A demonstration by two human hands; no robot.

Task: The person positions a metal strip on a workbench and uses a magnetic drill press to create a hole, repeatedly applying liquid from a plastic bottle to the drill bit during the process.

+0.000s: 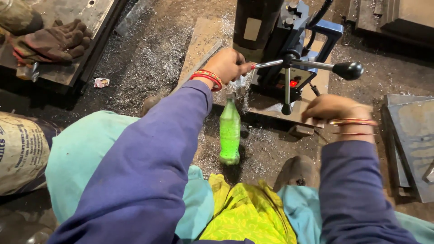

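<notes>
My left hand [228,64] is closed around one spoke of the feed handle [312,66] of a blue and black magnetic drill [275,40]. The other spokes end in black knobs. My right hand [332,108] rests flat, fingers bent, on the steel plate [203,40] that the drill stands on, at its near right corner. A green plastic bottle [229,133] stands upright on the floor between my arms, just in front of the plate. Both wrists carry red and gold bangles; my sleeves are blue.
Metal shavings cover the dark floor [144,63]. Worn work gloves [52,43] lie on a steel slab at the upper left. A printed sack [20,151] lies at the left. Steel plates [413,144] are stacked at the right.
</notes>
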